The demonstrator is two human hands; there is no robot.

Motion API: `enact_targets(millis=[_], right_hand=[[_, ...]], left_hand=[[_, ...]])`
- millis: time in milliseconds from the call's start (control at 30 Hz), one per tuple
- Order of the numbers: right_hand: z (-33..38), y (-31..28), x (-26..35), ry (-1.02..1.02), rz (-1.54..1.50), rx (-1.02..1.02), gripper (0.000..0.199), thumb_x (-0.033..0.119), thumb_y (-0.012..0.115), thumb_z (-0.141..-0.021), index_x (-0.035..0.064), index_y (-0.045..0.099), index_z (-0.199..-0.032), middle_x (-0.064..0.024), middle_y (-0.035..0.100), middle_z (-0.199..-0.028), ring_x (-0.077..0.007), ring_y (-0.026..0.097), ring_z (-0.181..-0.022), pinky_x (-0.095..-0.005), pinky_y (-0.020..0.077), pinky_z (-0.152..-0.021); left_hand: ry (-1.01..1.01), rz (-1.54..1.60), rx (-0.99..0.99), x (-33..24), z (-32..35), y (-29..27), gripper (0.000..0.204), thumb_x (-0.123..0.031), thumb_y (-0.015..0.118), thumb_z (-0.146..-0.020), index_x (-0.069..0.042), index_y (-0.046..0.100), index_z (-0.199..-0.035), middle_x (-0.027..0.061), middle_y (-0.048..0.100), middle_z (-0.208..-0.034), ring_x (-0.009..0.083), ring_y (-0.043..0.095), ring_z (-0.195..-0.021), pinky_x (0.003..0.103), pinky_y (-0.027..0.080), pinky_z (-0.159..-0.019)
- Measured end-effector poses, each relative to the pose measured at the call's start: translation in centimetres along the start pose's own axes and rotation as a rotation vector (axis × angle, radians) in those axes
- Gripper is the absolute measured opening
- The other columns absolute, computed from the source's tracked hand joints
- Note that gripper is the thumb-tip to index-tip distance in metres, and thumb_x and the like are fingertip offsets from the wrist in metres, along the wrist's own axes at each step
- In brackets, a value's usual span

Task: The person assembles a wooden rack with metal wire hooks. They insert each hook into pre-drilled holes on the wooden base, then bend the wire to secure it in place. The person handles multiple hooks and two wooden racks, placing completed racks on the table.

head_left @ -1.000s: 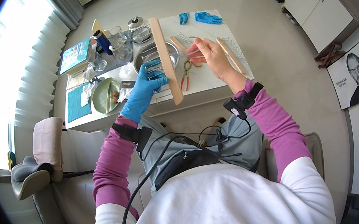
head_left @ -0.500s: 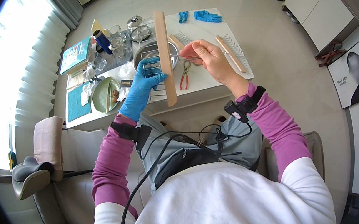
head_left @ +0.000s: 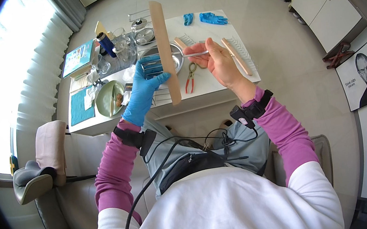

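My left hand (head_left: 141,94), in a blue glove, is closed round the thin metal wires of a rack. The rack's pale wooden bar (head_left: 164,47) stands nearly lengthwise over the table, leaning a little. Close to the bar's right side, my bare right hand (head_left: 218,62) grips a thin silver metal rod (head_left: 196,54) that reaches toward the wood. Whether its far end touches the bar I cannot tell. Behind the rack, partly hidden, is a round steel bowl (head_left: 179,61). Red-handled pliers (head_left: 191,77) lie on the table below the rod.
Two more wood-and-wire pieces, one with a near bar (head_left: 237,57), lie to the right. Blue gloves (head_left: 213,18) lie at the back. On the left are a green plate (head_left: 104,100), glassware (head_left: 121,48), a dark blue bottle (head_left: 104,42) and books (head_left: 78,58). A black cable (head_left: 134,198) crosses my lap.
The rack has shifted slightly up and left, its bar leaning more. My right hand has turned and its fingers have curled further, and the silver rod shows more plainly.
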State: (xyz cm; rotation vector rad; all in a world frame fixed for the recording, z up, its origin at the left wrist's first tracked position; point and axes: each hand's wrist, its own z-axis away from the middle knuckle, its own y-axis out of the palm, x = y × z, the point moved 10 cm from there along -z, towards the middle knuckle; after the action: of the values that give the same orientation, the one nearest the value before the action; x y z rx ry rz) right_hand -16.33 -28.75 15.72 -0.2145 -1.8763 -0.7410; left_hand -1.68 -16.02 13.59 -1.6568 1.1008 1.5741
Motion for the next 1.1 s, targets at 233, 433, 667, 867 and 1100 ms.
enact_targets(millis=[233,433,667,867,1100], right_hand=[[0.6,-0.2,-2.1,0.349,-0.128,0.039,0.056,0.046,0.043,-0.101,-0.0063,0.050,-0.120,-0.0233,0.062,-0.114,-0.0285,0.065,-0.102,-0.0354,0.0535,-0.089],[1.0,-0.1,-2.7,0.439,-0.007,0.068,0.058,0.046,0.044,-0.101,-0.0084,0.050,-0.120,-0.0210,0.063,-0.112,-0.0217,0.067,-0.091,-0.0308,0.0541,-0.083],[1.0,2.1,3.3,-0.172,0.358,0.049,0.053,0.046,0.039,-0.102,-0.0018,0.058,-0.114,-0.0125,0.069,-0.102,-0.0188,0.067,-0.093,-0.0297,0.0520,-0.088],[1.4,2.1,4.3,-0.217,0.491,0.072,0.038,0.030,0.041,-0.104,-0.0013,0.062,-0.106,-0.0144,0.069,-0.106,-0.0207,0.067,-0.099,-0.0296,0.0545,-0.086],[1.0,2.8,4.7,-0.216,0.386,0.073,0.039,0.032,0.041,-0.104,0.0006,0.059,-0.089,-0.0135,0.070,-0.095,-0.0227,0.069,-0.096,-0.0297,0.0551,-0.084]], left_hand=[[0.362,-0.293,-0.052,-2.3,-0.2,-2.2,0.040,-0.003,0.077,-0.078,-0.006,0.057,-0.113,0.0020,0.068,-0.100,0.0095,0.063,-0.089,0.026,0.052,-0.078],[0.290,-0.282,-0.003,-2.0,-0.2,-1.8,0.035,-0.002,0.077,-0.078,-0.004,0.062,-0.110,0.0039,0.070,-0.099,0.0092,0.064,-0.087,0.026,0.053,-0.078],[-0.014,0.079,0.053,0.3,-0.6,-1.8,0.038,0.002,0.071,-0.081,-0.005,0.060,-0.116,0.0040,0.068,-0.100,0.0135,0.067,-0.086,0.025,0.056,-0.073],[-0.222,0.176,0.083,1.9,0.2,-1.1,0.040,0.001,0.070,-0.081,-0.008,0.059,-0.118,0.0031,0.067,-0.099,0.0113,0.067,-0.084,0.022,0.056,-0.068],[-0.210,0.234,0.141,0.9,0.8,0.4,0.050,0.004,0.070,-0.079,-0.006,0.055,-0.126,0.0055,0.067,-0.107,0.0124,0.066,-0.089,0.023,0.056,-0.074]])
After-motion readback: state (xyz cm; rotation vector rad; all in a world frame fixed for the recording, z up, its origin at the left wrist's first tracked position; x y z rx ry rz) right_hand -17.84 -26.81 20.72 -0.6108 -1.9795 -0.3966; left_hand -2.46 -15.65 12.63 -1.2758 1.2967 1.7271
